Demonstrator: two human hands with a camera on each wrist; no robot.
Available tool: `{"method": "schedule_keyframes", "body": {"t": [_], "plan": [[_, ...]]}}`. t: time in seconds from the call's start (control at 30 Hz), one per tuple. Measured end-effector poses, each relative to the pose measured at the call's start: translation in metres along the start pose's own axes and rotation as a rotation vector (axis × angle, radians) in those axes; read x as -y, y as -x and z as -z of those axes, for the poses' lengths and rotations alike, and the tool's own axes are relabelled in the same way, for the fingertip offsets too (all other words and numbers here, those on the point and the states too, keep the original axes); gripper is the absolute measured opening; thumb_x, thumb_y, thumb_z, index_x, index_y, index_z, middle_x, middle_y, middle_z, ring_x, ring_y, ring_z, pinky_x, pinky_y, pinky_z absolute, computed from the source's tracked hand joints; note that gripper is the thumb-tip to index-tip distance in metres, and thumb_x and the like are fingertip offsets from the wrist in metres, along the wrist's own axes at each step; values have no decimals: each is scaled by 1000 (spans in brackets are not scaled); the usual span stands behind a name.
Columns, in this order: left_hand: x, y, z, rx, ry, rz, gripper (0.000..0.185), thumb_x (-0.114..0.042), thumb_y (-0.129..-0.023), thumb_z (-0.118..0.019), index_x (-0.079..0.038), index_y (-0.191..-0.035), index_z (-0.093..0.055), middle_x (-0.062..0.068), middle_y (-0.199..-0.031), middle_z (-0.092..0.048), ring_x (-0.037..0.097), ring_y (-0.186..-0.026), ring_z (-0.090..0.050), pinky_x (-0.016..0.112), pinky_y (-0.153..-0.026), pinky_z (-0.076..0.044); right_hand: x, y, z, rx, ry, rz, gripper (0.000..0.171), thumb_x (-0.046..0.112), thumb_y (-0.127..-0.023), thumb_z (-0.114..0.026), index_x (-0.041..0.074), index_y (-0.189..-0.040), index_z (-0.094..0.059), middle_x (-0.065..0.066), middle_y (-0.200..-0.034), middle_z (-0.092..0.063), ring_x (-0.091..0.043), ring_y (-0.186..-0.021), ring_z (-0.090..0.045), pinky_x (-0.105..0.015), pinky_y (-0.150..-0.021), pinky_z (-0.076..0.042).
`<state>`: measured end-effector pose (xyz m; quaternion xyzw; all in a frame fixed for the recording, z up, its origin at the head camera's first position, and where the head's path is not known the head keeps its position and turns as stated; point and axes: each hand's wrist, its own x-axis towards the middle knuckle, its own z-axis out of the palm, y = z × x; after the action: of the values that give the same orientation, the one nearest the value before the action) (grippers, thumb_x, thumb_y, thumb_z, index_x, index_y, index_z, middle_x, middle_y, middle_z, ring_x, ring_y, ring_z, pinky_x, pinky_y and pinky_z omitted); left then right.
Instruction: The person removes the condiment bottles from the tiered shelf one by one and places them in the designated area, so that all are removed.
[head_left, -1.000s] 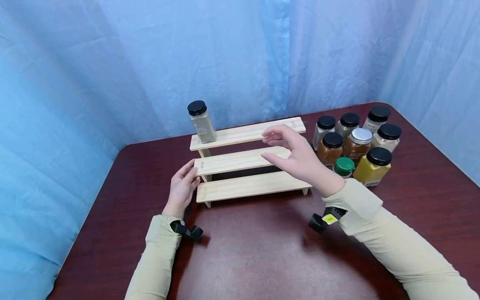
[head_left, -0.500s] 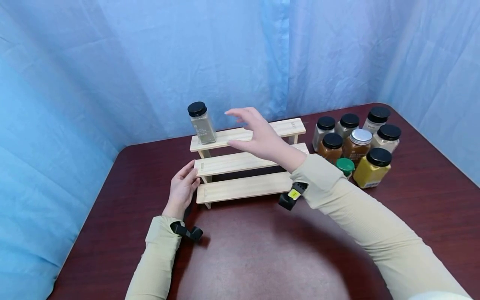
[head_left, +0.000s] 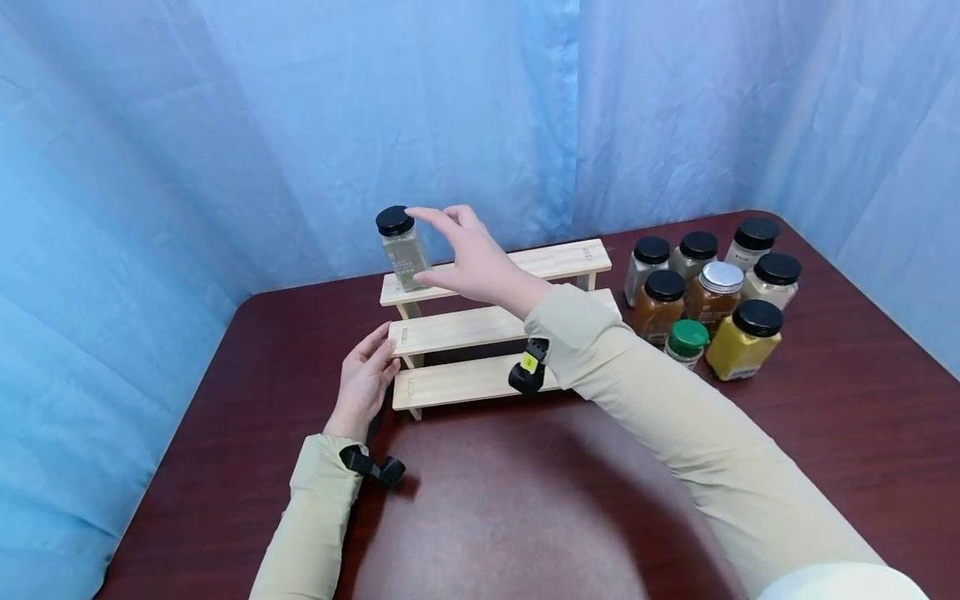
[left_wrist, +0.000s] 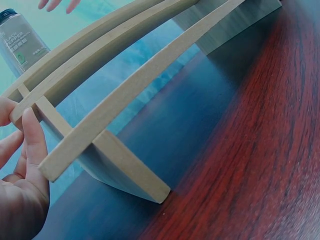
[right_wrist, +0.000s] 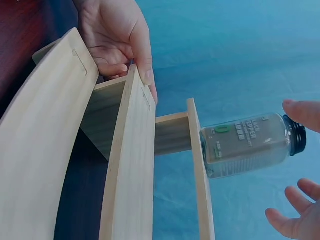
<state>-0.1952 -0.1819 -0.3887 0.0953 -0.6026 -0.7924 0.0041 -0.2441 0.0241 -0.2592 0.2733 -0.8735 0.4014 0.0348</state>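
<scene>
A three-tier wooden rack point(head_left: 468, 327) stands on the table. My left hand point(head_left: 360, 379) grips the left end of its middle shelf, with thumb and fingers pinching the board's edge point(left_wrist: 30, 107) in the left wrist view. On the left end of the top shelf, a black-lidded jar of black pepper point(head_left: 403, 257) stands upright. My right hand point(head_left: 480, 262) reaches over the rack to the jar's right side, thumb and fingers spread. One fingertip overlaps the black lid point(right_wrist: 296, 135); I cannot tell whether it touches. The label on the pepper jar point(right_wrist: 245, 142) faces the right wrist camera.
Several spice jars stand grouped right of the rack, including a yellow jar point(head_left: 744, 340), a green-lidded jar point(head_left: 686, 343) and a silver-lidded brown jar point(head_left: 716, 292). Blue curtains point(head_left: 480, 108) hang behind and beside the dark red table point(head_left: 480, 517).
My right hand has moved left across the rack, from near its right end to beside the pepper jar. The left hand keeps its grip on the middle shelf, and the rack stays put.
</scene>
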Motion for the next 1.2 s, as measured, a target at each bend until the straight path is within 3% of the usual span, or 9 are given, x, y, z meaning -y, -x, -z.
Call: {"method": "schedule_keyframes", "body": {"t": [0.43,0.67,0.93,1.2], "plan": [[0,2,0,-4,-11,3,47,-6,-98,-49,-3,-143,-39,-9,-96,-57,1,-70,-55,12,-63,-47,-2,-10,-12,40,55,-30,77,30,-84,-73,34,-148,-29,-14,-141,-28,-29,-125,-35,-42,-92,-43],[-2,2,-2,-18,-1,14,46,-5,-98,-49,-4,-142,-41,-6,-97,-55,1,-71,-56,12,-61,-47,-3,-15,-16,35,79,-26,78,30,-85,-72,35,-148,-27,-13,-142,-30,-28,-128,-33,-44,-97,-41],[-1,1,-1,-14,11,13,46,-5,-98,-49,-4,-143,-40,-7,-97,-56,1,-69,-55,12,-61,-47,-6,-23,-26,-17,16,16,69,22,-87,-69,23,-145,-31,-12,-146,-33,-28,-133,-37,-41,-105,-37],[0,1,-1,-8,27,0,46,-4,-97,-49,-3,-142,-41,-7,-97,-57,1,-69,-55,12,-61,-47,-7,-26,-31,-64,-61,41,60,16,-91,-65,17,-141,-33,-10,-142,-40,-23,-125,-47,-34,-101,-42]]}}
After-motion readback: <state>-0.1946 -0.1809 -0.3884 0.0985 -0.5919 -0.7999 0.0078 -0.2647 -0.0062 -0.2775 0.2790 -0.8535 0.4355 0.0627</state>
